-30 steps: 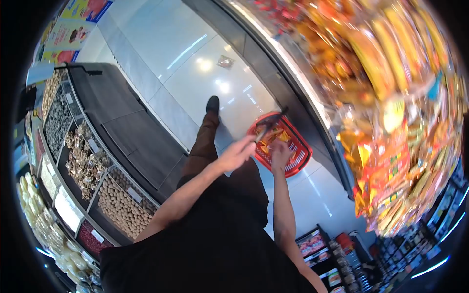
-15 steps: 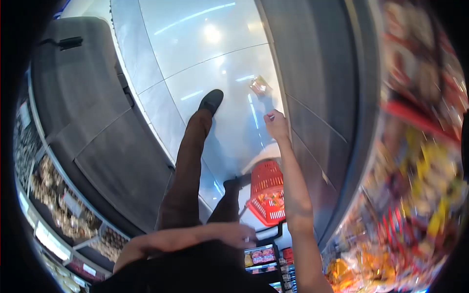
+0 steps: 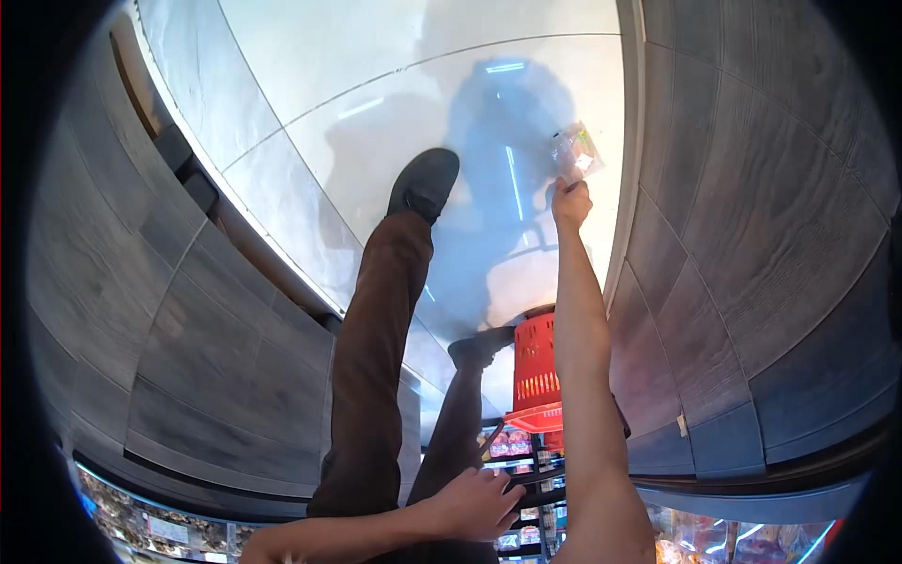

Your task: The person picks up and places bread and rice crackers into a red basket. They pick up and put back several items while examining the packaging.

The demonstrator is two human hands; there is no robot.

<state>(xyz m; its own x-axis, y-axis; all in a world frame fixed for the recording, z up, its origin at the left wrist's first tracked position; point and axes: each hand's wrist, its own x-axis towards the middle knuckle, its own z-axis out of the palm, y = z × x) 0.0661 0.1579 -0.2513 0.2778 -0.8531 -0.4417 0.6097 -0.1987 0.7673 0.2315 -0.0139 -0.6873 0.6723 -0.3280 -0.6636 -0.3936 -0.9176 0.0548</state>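
Note:
My right hand [image 3: 571,202] reaches down to the pale floor, its fingers closed at the near edge of a clear plastic packet [image 3: 575,150]. What is inside the packet is too small to make out. My left hand [image 3: 474,505] lies across in front of my body near my knee, fingers loosely apart and holding nothing. Beside my right forearm stands a red shopping basket [image 3: 536,362], partly covered by the arm. A dark bar [image 3: 540,487] passes close to the left hand's fingertips.
Grey wood-look panels [image 3: 752,216] rise on the right, and similar ones [image 3: 235,348] on the left. My dark shoe [image 3: 426,183] is planted on the floor left of the packet. Stocked shelves [image 3: 512,442] show below the basket, with bright packaged goods [image 3: 742,540] at lower right.
My right hand has moved forward to the packet, which lay apart from it before. The view has tilted down and come closer to the floor. My left hand's fingers are now more spread.

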